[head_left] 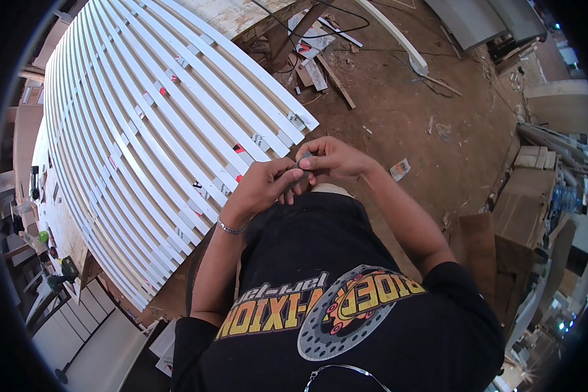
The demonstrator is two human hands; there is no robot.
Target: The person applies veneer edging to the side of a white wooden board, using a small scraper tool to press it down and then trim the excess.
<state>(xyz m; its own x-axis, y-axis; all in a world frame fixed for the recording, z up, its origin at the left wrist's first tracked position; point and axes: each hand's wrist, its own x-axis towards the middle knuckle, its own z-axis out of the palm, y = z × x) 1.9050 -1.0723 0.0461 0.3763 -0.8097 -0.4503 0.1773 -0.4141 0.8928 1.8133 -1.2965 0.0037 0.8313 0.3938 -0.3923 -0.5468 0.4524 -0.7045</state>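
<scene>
Slats (176, 124), long and white, lie side by side to my left, fanning across the view, with short blocks (164, 91) set in the gaps between them, some marked red. My two hands meet just off the near ends of the slats, in front of my body. My left hand (262, 186) and my right hand (336, 159) are turned toward each other, and the fingers of both are pinched together on a small grey piece (301, 172), which sits between my fingertips. My fingers cover much of it, so I cannot tell what it is made of. A bracelet (230, 227) circles my left wrist; I wear a black shirt (398, 326) with a yellow and grey print, and a thin necklace (346, 365) hangs at my chest.

Beyond the slats, on the left, part of a pale tabletop (66, 225) shows, with a dark drill (65, 271) near its lower edge. Ahead of me the brown floor (385, 111) carries a heap of wood and paper scraps (315, 46) and a pale curved beam (398, 38). A small wrapper (400, 170) lies near my right forearm, and brown boards (516, 202) stand farther to my right
</scene>
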